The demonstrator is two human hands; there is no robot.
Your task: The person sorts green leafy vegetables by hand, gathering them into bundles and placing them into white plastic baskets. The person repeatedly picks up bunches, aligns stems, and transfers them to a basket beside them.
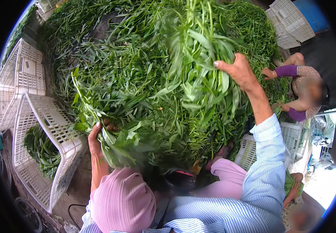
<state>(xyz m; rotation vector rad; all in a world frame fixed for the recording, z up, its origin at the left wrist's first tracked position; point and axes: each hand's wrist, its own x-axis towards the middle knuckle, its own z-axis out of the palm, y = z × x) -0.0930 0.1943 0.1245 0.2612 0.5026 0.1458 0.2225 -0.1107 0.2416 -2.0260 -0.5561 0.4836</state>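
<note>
My left hand [98, 137], at the lower left, has its thumb and fingers closed around the stems of a few leafy green stalks [86, 102]. Their leaves hang over toward my knee. Farther up and to the right, my right hand [235, 70] is at the edge of a big bunch of long-leaved greens [203, 58], thumb and forefinger spread. Leaves hide its other fingers, so its grip cannot be told. Part of the bunch is blurred. A wide heap of the same cut greens [121, 70] spreads beneath and beyond both hands.
A white plastic crate [68, 139] holding greens stands at the left, with another white crate [31, 67] behind it. White crates [290, 23] also stand at the upper right, and one [246, 151] near my right elbow. Two other people [305, 75] are at the right, each handling greens.
</note>
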